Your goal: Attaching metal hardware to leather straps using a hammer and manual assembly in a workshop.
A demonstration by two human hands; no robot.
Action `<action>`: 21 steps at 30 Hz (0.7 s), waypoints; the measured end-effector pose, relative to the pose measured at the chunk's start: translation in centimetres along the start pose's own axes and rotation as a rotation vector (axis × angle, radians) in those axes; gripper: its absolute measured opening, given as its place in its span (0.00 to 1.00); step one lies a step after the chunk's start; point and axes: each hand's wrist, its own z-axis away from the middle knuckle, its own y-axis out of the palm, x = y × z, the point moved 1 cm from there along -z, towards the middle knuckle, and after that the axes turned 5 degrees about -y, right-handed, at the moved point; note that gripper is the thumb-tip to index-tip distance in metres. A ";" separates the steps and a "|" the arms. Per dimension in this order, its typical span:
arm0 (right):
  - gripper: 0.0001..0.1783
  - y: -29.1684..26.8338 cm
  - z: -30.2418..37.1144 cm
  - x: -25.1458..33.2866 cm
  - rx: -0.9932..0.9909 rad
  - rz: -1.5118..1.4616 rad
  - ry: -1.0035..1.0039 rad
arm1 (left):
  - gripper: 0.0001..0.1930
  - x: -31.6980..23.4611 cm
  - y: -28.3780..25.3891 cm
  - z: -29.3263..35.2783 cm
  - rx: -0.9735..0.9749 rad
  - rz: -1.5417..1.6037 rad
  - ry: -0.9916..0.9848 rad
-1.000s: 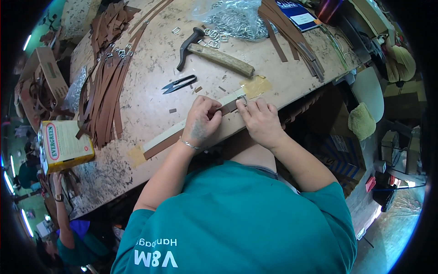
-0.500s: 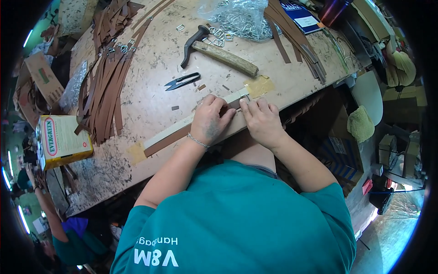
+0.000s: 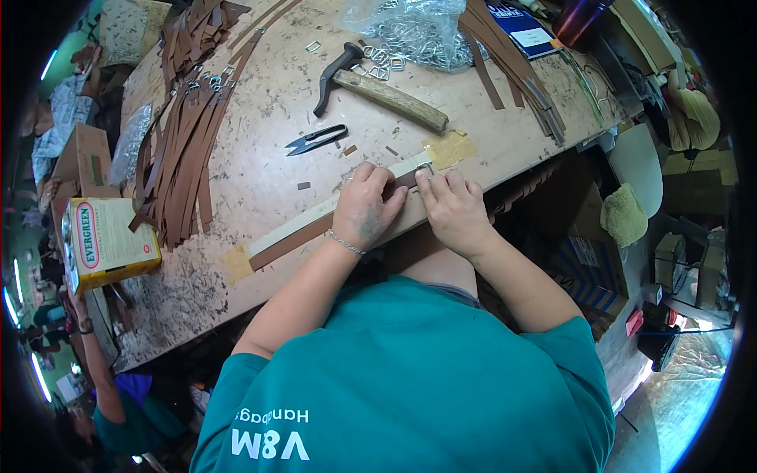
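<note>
A long brown leather strap lies along the near table edge, beside a pale straight strip taped down at both ends. My left hand is closed on the strap, its fingertips bent and pressing near the far right part. Close beside it, my right hand pinches the strap's right end, where a small metal buckle shows at the fingertips. How the strap passes through the buckle is hidden by my fingers. Beyond my hands lie black thread snips and a wooden-handled hammer.
Brown strap bundles lie at left and at far right. Loose buckles sit beside a clear bag of metal fittings. A yellow-white can stands by the left edge. Tan tape marks the strip's end. Another person's arm shows lower left.
Both my hands stay at almost the same place on the strap. At far left, the other person's arm has shifted, a cardboard box stands differently, and someone in patterned clothing shows more.
</note>
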 end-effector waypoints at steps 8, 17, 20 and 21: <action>0.25 0.0 0.1 0.2 0.050 -0.003 0.002 | 0.15 0.1 0.5 0.7 0.030 -0.326 0.285; 0.27 0.2 1.0 0.8 0.072 -0.071 -0.016 | 0.21 -0.8 -0.4 1.4 0.146 -0.523 0.278; 0.22 -0.5 0.2 1.0 -0.031 0.105 -0.057 | 0.22 -1.0 -0.7 1.4 0.196 -0.541 0.269; 0.22 -0.5 0.2 1.2 -0.030 0.108 -0.062 | 0.22 -0.9 -0.7 1.5 0.192 -0.538 0.267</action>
